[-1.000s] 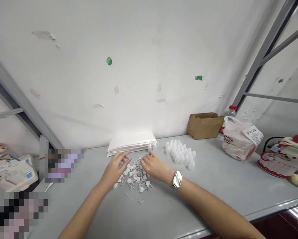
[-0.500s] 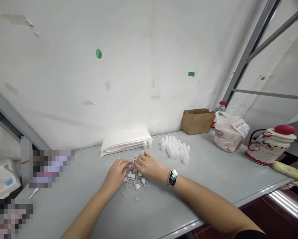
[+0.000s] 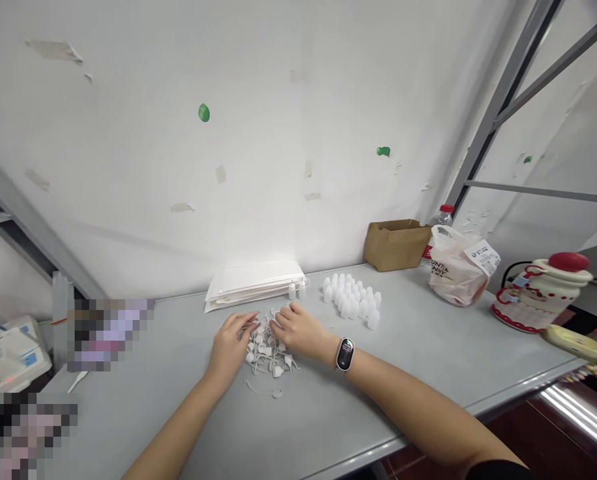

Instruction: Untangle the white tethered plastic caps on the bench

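Note:
A tangled pile of small white pieces with thin straps (image 3: 266,350) lies on the grey table (image 3: 328,413). At the pile's left edge is my left hand (image 3: 232,343), its fingers bent and slightly apart, with nothing clearly held. My right hand (image 3: 298,330), a watch on its wrist, rests at the pile's upper right with curled fingers; what they hold is too small to name. Several white translucent caps (image 3: 351,297) stand grouped to the right. Two small white bottles (image 3: 297,289) stand behind my right hand, beside a stack of white sheets (image 3: 253,283).
A brown box (image 3: 396,247), a plastic bag (image 3: 461,267) and a bottle with a red cap (image 3: 444,215) stand at the back right. Farther right are a red-lidded jar (image 3: 543,293) and a yellow case (image 3: 576,343). A white device (image 3: 13,357) is at the far left.
My left hand has drawn slightly left, away from my right hand, showing more of the pile. My right hand has stayed nearly in place. The view has shifted slightly.

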A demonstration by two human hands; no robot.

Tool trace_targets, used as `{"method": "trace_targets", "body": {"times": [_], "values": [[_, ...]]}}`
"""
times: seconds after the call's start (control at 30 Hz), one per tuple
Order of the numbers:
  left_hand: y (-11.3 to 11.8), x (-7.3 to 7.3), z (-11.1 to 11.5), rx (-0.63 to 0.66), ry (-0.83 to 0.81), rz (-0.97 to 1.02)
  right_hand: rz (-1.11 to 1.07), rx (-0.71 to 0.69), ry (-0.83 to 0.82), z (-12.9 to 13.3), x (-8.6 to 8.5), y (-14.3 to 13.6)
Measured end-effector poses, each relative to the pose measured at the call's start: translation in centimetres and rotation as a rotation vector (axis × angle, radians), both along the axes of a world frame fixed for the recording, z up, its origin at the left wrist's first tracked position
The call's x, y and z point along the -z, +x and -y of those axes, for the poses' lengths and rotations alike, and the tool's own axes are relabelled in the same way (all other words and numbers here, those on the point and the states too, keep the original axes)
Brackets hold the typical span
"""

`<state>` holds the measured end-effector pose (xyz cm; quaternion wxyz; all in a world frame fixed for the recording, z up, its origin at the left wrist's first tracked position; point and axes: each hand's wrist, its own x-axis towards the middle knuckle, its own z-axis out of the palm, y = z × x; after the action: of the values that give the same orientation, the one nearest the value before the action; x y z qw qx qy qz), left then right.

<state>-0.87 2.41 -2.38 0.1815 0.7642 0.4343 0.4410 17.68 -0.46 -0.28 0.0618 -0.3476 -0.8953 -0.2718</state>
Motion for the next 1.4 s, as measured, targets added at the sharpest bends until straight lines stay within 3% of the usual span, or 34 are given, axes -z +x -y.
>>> {"method": "trace_targets", "body": {"times": [0.2,0.47,0.73,0.93,1.2,1.4], "values": [[-0.1,-0.3,0.2,-0.002,-0.118,0.121,0.001,0.0,-0.017,0.0,0.0,0.0],[-0.2,-0.2,0.2,0.001,-0.103,0.139,-0.007,0.009,-0.047,-0.1,0.1,-0.2],[0.0,-0.1,0.1,0.039,-0.399,0.433,0.003,0.016,-0.045,-0.1,0.0,-0.1],[0.0,-0.7,-0.3,0.054,-0.492,0.606,0.003,0.011,-0.033,-0.1,0.1,-0.1],[-0.1,-3.3,0.7,0.216,-0.876,0.994,-0.02,-0.011,0.011,-0.2,0.4,-0.1],[-0.5,-3.8,0.9,0.397,-0.956,1.071,-0.119,-0.051,0.056,0.0,-0.2,0.4]]}}
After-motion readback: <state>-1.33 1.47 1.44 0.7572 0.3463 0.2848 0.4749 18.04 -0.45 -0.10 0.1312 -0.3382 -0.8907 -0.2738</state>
